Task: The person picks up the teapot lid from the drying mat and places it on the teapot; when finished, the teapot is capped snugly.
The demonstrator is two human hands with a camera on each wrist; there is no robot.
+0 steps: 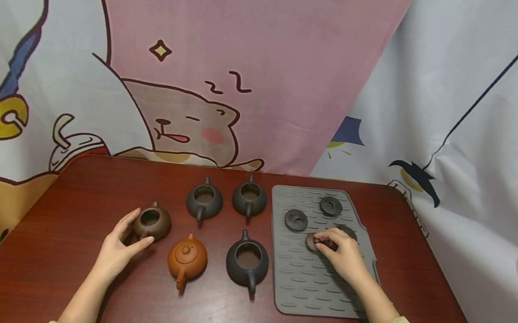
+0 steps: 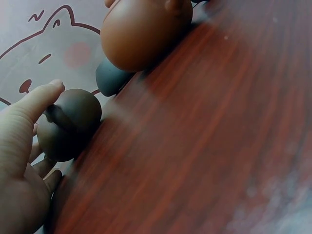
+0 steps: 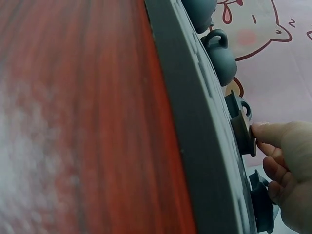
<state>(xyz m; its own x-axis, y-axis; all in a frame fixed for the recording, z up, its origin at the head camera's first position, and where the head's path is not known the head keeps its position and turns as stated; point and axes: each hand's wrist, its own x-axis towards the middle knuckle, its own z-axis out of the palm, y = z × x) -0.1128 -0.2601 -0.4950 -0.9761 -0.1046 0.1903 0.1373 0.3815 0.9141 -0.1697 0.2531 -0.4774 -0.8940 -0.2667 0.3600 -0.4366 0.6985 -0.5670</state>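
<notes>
Red table (image 1: 139, 303): orange pot (image 1: 187, 258) lidded, four pots (image 1: 247, 261) lidless; your left hand (image 1: 117, 249) curls round the brown pot (image 1: 153, 222), your right hand (image 1: 343, 255) pinches a lid (image 1: 310, 241).

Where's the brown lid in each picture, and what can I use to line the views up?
Head: the brown lid is right of centre, pinched by the right hand.
Left wrist: not in it.
Right wrist: right side, near mid-height, in the same hand.
Shared landmark: the backdrop animal's pink cheek.
</notes>
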